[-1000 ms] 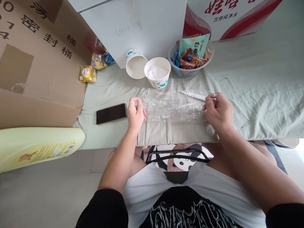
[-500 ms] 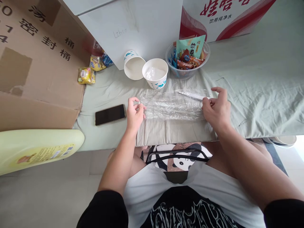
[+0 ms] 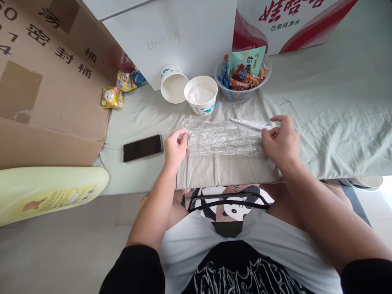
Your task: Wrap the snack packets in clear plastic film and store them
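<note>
A crinkled sheet of clear plastic wrap stretches low over the cloth between my two hands. My left hand pinches its left end between thumb and fingers. At the other end, my right hand grips the wrap with bent fingers, the index finger raised. A slim, pale, pointed thing like a knife lies along the far edge of the wrap. Its right end runs close to my right fingers, and I cannot tell whether they touch it.
Beyond the wrap are an upright paper bowl with crumpled clear plastic inside, a tipped paper bowl and a clear bowl of snacks. A phone lies left. Boxes stand behind; a yellow jug is at lower left.
My left fingers have shifted slightly on the wrap's end and closed together more. The wrap looks a little more bunched. My right hand has barely moved.
</note>
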The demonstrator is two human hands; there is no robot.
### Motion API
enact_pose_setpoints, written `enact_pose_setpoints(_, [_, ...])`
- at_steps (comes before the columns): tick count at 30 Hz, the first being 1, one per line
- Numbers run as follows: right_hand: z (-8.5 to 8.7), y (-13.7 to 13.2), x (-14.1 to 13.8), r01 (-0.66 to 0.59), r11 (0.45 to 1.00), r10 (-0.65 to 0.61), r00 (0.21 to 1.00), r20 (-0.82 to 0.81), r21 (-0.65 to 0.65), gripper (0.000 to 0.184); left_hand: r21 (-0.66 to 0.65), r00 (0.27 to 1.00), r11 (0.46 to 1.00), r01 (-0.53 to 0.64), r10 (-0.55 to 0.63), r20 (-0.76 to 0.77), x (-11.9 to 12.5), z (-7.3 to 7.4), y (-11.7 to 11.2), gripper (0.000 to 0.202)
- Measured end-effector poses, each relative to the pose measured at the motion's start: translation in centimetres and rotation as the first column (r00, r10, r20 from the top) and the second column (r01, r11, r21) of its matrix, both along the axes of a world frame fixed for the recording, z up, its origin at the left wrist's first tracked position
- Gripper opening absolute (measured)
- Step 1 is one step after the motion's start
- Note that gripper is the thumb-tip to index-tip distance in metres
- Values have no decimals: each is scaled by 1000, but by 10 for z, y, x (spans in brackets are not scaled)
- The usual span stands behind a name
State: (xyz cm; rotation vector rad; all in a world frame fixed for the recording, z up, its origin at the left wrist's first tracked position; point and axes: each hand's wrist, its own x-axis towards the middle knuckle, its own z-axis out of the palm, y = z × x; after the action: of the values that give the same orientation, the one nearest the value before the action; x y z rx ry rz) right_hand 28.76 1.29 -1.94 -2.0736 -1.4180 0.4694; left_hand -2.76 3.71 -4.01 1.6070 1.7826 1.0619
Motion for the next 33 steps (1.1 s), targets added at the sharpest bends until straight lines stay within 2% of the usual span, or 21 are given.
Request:
enact_pose_setpoints(9, [-6, -4, 3, -29, 999, 30, 999, 23, -12, 30, 96, 963, 994, 49, -22, -270, 3, -1, 3, 40])
enact_pose_setpoints(11, [-7, -6, 5, -22, 997, 19, 999, 48, 77, 34, 121, 946, 990, 67, -25, -323, 2, -4, 5, 41])
enact_pose_setpoints(12, [-7, -7, 6, -22, 985, 10, 998, 69, 174, 34, 135, 940, 988, 76, -26, -341, 2, -5, 6, 41])
enact_pose_setpoints(13, [-6, -10, 6, -33, 956, 5, 995, 96, 290, 32, 152, 934, 985, 76, -17, -357, 1, -5, 6, 40])
enact_pose_setpoints(15, [-4, -16, 4, -115, 849, 37, 986, 160, 515, 23, 211, 920, 976, 46, 41, -389, 1, -3, 4, 37])
enact_pose_setpoints(17, [-3, -23, -4, -272, 733, 156, 959, 236, 623, 15, 276, 900, 961, 30, 94, -425, 6, 3, -2, 31])
enact_pose_setpoints(19, [-2, -29, -17, -458, 691, 333, 889, 316, 559, 15, 286, 888, 954, 91, 52, -457, 16, 10, -10, 26])
enact_pose_setpoints(22, [-6, -35, -41, -641, 714, 538, 760, 365, 281, 32, 154, 837, 947, 282, -164, -523, 40, 18, -24, 33])
enact_pose_setpoints(24, [-11, -38, -54, -652, 744, 570, 733, 371, 146, 43, 23, 767, 932, 362, -284, -576, 56, 19, -30, 41])
enact_pose_setpoints(26, [-17, -40, -62, -621, 780, 555, 744, 372, 80, 50, -91, 710, 924, 372, -346, -614, 66, 18, -32, 48])
enact_pose_setpoints(28, [-22, -41, -63, -598, 800, 542, 755, 369, 47, 53, -155, 685, 928, 339, -357, -635, 69, 16, -31, 53])
enact_pose_setpoints(33, [-30, -39, -60, -559, 829, 512, 770, 380, 18, 55, -195, 664, 942, 273, -331, -670, 64, 14, -26, 58])
